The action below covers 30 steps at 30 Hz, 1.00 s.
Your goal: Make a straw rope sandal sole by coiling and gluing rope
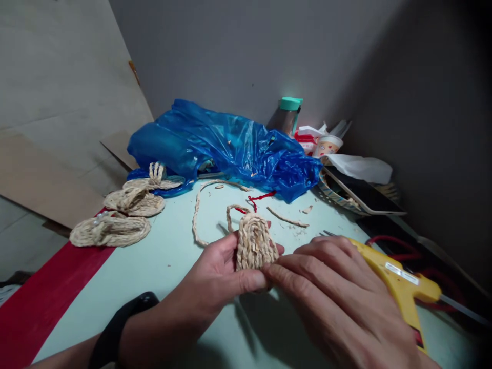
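My left hand (pixel 215 274) grips a small oval sole woven from pale straw braid (pixel 254 242), thumb along its lower edge and fingers behind it. A loose tail of the braid (pixel 198 215) runs from the sole across the table, and a red thread (pixel 258 198) lies at its top. My right hand (pixel 334 297) is closed, its fingertips pressing the sole's lower right edge. Under that hand lies a yellow glue gun (pixel 402 284); whether the hand holds it is unclear. A black band sits on my left wrist (pixel 119 323).
Three finished straw sandals (pixel 132 202) lie at the left on the pale green table (pixel 161 266) with its red strip. A blue plastic bag (pixel 226 146) fills the back. A flask (pixel 287 115), paper cup (pixel 326 146), phone on a tray (pixel 361 195) and red cable (pixel 388 246) crowd the right.
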### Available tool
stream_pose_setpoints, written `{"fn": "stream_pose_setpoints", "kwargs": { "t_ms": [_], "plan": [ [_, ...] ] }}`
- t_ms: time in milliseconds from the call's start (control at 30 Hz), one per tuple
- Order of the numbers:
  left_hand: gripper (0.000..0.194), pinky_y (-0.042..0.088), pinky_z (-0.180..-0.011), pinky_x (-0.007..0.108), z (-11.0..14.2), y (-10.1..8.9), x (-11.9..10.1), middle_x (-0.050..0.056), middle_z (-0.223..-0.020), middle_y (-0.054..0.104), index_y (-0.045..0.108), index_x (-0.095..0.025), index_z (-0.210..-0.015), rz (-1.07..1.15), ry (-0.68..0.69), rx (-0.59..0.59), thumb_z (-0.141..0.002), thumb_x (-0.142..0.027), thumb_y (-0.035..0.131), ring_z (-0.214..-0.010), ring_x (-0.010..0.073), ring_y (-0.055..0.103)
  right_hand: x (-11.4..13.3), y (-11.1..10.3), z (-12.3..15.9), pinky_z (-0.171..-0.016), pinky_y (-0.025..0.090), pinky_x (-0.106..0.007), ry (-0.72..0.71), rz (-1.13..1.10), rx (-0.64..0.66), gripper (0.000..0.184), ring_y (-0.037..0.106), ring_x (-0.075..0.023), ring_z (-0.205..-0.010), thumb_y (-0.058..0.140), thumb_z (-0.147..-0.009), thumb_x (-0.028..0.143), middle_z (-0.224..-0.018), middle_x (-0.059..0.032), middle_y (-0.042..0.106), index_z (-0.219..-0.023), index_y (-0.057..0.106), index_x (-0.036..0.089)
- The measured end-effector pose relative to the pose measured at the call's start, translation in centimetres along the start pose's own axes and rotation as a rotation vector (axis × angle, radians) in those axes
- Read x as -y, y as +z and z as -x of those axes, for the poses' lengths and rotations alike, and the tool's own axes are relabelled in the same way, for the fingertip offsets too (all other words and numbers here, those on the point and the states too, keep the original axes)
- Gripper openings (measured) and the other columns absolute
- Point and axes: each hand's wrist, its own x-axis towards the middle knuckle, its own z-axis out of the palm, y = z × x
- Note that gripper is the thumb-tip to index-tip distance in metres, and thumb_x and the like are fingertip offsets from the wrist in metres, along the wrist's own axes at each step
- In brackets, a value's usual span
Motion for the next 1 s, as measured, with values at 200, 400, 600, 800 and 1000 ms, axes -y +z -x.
{"fn": "stream_pose_setpoints", "kwargs": {
  "t_ms": [200, 400, 600, 800, 1000],
  "plan": [
    [0.036, 0.046, -0.101, 0.042, 0.1, 0.3, -0.3, 0.009, -0.108, 0.076, 0.071, -0.017, -0.111, 0.107, -0.073, -0.024, -0.075, -0.014, 0.077, -0.111, 0.0307, 0.066, -0.2, -0.4, 0.2, -0.070, 0.044, -0.041, 0.071, -0.001, -0.102, 0.016, 0.060, -0.0217, -0.080, 0.051, -0.095, 0.015, -0.092, -0.0068, 0.069, -0.105, 0.063, 0.017],
    [0.041, 0.046, -0.101, 0.047, 0.0, 0.1, -0.4, 0.012, -0.109, 0.076, 0.071, -0.015, -0.112, 0.105, -0.107, -0.047, -0.072, -0.007, 0.075, -0.114, 0.0349, 0.065, -0.4, -0.4, 0.4, -0.068, 0.045, -0.038, 0.197, 0.033, -0.107, 0.025, 0.056, -0.0213, -0.082, 0.052, -0.090, 0.006, -0.094, -0.0070, 0.065, -0.110, 0.062, 0.018],
    [0.043, 0.044, -0.105, 0.043, -0.1, 0.3, -0.5, 0.010, -0.112, 0.075, 0.072, -0.017, -0.110, 0.051, -0.084, -0.091, -0.070, -0.001, 0.070, -0.116, 0.0325, 0.064, 0.2, 0.2, 0.6, -0.074, 0.043, -0.042, 0.102, 0.052, -0.104, 0.026, 0.054, -0.0235, -0.084, 0.050, -0.093, 0.012, -0.097, -0.0069, 0.067, -0.113, 0.066, 0.018],
    [0.034, 0.044, -0.106, 0.042, -0.3, 0.3, -0.5, 0.013, -0.120, 0.073, 0.072, -0.014, -0.108, 0.057, -0.078, -0.120, -0.075, -0.008, 0.071, -0.122, 0.0334, 0.060, 0.1, 0.1, 0.3, -0.071, 0.039, -0.043, -0.027, 0.157, -0.065, 0.026, 0.056, -0.0220, -0.078, 0.055, -0.089, 0.009, -0.097, -0.0090, 0.070, -0.113, 0.067, 0.011],
    [0.034, 0.046, -0.104, 0.042, -0.3, 0.3, -0.4, 0.012, -0.121, 0.073, 0.073, -0.014, -0.110, -0.014, -0.096, -0.122, -0.077, -0.011, 0.070, -0.122, 0.0336, 0.061, 0.5, 0.9, 0.2, -0.073, 0.037, -0.043, -0.024, 0.182, -0.063, 0.018, 0.056, -0.0187, -0.077, 0.053, -0.093, 0.009, -0.096, -0.0049, 0.072, -0.103, 0.067, 0.012]
  ]
}}
